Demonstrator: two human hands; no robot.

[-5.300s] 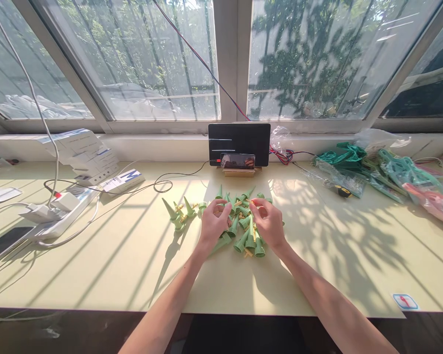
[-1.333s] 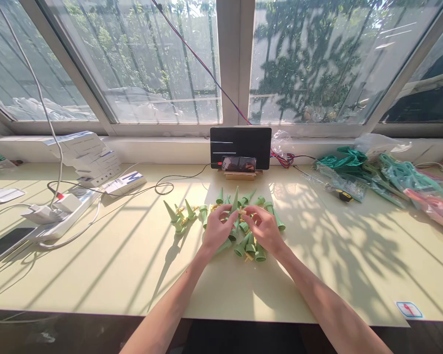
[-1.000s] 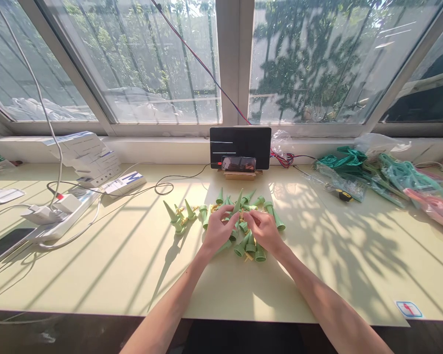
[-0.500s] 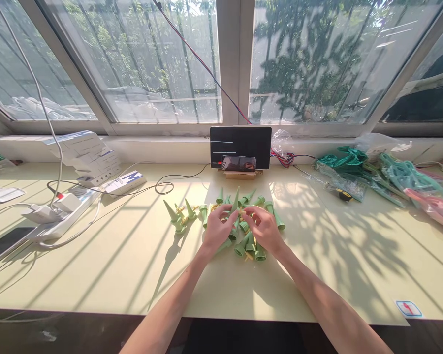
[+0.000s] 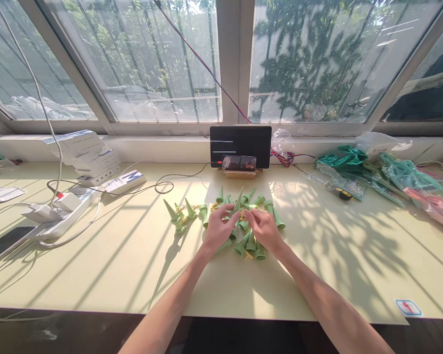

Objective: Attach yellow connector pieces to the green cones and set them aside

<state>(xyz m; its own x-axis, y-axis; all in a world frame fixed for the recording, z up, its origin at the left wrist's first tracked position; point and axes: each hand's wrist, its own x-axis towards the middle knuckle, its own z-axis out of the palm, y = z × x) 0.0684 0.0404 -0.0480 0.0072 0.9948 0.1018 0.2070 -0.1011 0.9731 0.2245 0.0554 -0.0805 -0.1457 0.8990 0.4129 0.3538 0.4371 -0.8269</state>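
**A green cone held up in the fingers**

The left hand is gripping the green cone between thumb and fingers. The thin tip points up and leans a little to the right. The right hand is just beside it, with thumb and finger pinched on a small yellow part near the bottom of the cone. The fingers hide some of this, so I cannot tell if the yellow part is joined to the cone.

Under and around both hands is a messy pile of more green cones on the pale yellow surface. Some lie on their sides with the wide, round ends facing the person. A yellow bit pokes out at the near edge of the pile. To the left, a small group of cones sits apart, and a few of them point up.

Behind the pile, a phone leans in front of a black screen. White boxes and a power strip are on the left. Plastic bags lie on the right. Sun and shadows fall over the surface.
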